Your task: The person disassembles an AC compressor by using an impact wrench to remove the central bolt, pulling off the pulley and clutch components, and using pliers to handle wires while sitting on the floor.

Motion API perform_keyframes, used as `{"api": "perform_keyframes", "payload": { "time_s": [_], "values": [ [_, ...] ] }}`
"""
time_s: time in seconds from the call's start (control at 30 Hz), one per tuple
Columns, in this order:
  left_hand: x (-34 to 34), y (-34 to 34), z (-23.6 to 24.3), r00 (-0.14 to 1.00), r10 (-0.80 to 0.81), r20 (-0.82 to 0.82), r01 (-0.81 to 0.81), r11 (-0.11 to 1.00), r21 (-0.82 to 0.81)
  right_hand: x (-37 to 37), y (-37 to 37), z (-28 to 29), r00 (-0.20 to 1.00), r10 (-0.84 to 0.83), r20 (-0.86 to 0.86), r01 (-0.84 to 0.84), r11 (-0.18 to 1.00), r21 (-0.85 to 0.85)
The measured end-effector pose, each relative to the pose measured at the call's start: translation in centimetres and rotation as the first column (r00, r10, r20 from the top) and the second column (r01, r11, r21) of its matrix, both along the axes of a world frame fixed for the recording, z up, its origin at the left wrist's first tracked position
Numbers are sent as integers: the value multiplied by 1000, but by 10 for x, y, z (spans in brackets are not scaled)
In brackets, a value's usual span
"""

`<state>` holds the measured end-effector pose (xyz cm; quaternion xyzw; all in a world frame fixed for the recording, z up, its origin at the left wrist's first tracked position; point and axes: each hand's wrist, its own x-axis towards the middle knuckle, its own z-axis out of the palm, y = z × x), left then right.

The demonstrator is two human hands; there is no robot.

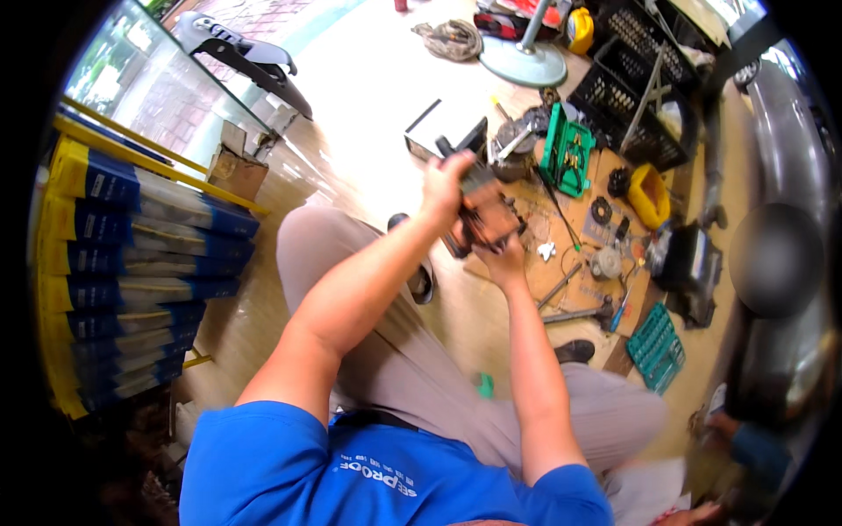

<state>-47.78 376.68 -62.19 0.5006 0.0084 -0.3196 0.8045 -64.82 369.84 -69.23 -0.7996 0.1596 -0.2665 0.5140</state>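
Observation:
Between my two hands is a blocky, rust-brown and dark machine part (491, 217), held up in front of my knees and blurred by motion. My left hand (445, 186) is closed round its upper left side, near a dark stub that sticks up. From below, my right hand (505, 263) grips its lower edge, with the fingers partly hidden behind the part. Just beyond it stands a white box (445, 123) with a dark side. To the right, a green case of sockets (570, 153) lies opened on a cardboard sheet (574, 294).
Tools and loose parts cover the cardboard, including a hammer (574, 314), a round metal part (605, 262) and a cut yellow container (649, 197). A teal tool tray (655, 349) lies nearer. Black crates (631, 96) stand far right; blue-and-yellow packs (149, 254) fill a left rack. Another person's sleeve (759, 451) shows lower right.

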Motion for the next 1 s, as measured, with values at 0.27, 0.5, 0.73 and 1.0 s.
{"api": "perform_keyframes", "payload": {
  "time_s": [0.27,0.5,0.73,1.0],
  "values": [
    [134,31,-64,985,121,-121,-143,969,-199,-55,-24,-103,818,-92,-568,509,575,640],
    [179,32,-120,986,121,-111,-142,967,-209,-107,-36,-142,683,-145,-716,707,375,599],
    [192,45,-156,992,7,-126,-23,992,-127,-107,-38,-159,698,-117,-707,701,311,641],
    [189,52,-134,980,-90,-177,85,996,-36,-92,-49,-175,782,-110,-614,622,220,752]
  ]
}}
